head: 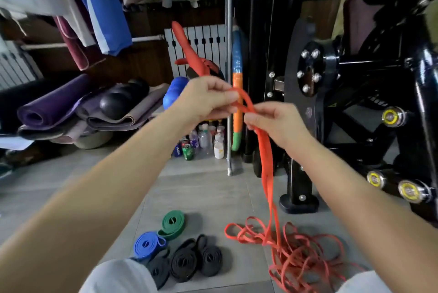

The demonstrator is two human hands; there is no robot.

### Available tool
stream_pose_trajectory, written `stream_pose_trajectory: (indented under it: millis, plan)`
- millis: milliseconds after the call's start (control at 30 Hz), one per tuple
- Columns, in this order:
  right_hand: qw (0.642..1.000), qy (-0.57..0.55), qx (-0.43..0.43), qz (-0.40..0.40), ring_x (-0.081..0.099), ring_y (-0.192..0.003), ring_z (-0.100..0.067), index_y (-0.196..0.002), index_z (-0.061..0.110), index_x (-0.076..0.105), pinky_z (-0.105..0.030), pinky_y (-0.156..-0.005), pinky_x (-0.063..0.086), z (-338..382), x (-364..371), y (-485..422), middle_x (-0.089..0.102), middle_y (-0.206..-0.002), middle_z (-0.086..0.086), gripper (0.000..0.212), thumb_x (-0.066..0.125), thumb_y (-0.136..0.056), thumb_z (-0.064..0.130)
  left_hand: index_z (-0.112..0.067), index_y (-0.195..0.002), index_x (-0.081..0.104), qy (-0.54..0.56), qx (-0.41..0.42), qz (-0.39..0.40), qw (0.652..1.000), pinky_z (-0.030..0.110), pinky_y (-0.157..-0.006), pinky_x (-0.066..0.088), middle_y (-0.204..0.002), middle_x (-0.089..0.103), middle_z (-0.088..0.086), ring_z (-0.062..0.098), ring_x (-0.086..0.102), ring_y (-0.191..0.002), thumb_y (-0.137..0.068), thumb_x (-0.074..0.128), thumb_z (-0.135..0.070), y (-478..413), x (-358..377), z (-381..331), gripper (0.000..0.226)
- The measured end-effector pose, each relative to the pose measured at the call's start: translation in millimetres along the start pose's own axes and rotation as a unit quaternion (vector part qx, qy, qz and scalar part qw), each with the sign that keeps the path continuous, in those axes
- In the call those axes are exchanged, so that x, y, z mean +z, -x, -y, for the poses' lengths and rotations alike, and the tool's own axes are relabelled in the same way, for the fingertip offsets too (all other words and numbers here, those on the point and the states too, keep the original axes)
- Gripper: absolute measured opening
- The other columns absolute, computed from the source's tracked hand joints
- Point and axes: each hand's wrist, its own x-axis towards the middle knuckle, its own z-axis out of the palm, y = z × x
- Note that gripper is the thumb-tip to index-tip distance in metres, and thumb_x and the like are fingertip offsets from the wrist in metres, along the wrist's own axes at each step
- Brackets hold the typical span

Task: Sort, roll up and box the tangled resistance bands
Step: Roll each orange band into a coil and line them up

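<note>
Above floor — left hand [203,100] and right hand [272,121] pinch orange band [266,162], hanging vertically into tangle.

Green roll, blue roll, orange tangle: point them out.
Green roll [172,220]: head view, coil centre.
Blue roll [147,244]: head view, coil centre.
Orange tangle [288,251]: head view, a middle strand.

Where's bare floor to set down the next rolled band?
Bare tile between the green roll and the bottles; a narrower strip between the black rolls and the orange tangle. Crowded: around the tangle and by the machine base.
</note>
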Motion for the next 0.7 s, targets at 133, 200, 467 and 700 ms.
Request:
stream_pose_trajectory:
  millis: [133, 200, 467, 700]
  plan:
    - [0.987, 0.083, 0.109, 0.086, 0.055, -0.061, -0.013, -0.080, 0.005, 0.070, -0.027, -0.062, 0.048, -55.6, 17.7, 29.2, 0.066, -0.073, -0.018, 0.007, 0.071, -0.082, 0.012, -0.012, -0.084, 0.060, 0.051, -0.068, -0.034, 0.996, 0.021, -0.061, 0.055, -0.072, 0.071, 0.008, 0.013, 0.069, -0.066, -0.088, 0.063, -0.007, 16.5, 7.1, 57.8, 0.006]
    - [0.983, 0.077, 0.122, 0.112, 0.059, -0.063, -0.010, -0.083, 0.001, 0.066, -0.026, -0.065, 0.047, -70.7, 25.7, 36.3, 0.068, -0.074, -0.014, 0.013, 0.064, -0.088, 0.014, -0.009, -0.085, 0.061, 0.113, -0.070, -0.058, 0.989, 0.020, -0.060, 0.055, -0.071, 0.071, 0.008, 0.012, 0.069, -0.065, -0.090, 0.060, -0.008, 16.4, 4.2, 69.4, 0.005]
    - [0.996, 0.077, 0.027, 0.023, 0.039, -0.044, -0.001, -0.087, 0.017, 0.065, -0.014, -0.046, 0.029, 14.2, 18.5, -30.8, 0.045, -0.048, 0.013, 0.021, 0.046, -0.097, 0.020, -0.007, -0.084, 0.061, 0.268, -0.098, -0.135, 0.949, 0.019, -0.054, 0.054, -0.068, 0.072, 0.002, 0.008, 0.069, -0.062, -0.090, 0.060, -0.011, 1.4, -26.0, 55.1, 0.007]
    - [0.970, 0.174, -0.169, 0.035, 0.046, -0.042, 0.011, -0.094, 0.004, 0.069, -0.004, -0.051, 0.036, 124.1, 12.0, -69.8, 0.052, -0.043, 0.015, 0.024, 0.049, -0.096, 0.018, -0.006, -0.090, 0.061, 0.272, -0.022, -0.084, 0.958, 0.018, -0.057, 0.054, -0.082, 0.074, 0.006, 0.010, 0.071, -0.075, -0.085, 0.065, -0.012, -2.6, -43.3, 14.2, 0.009]
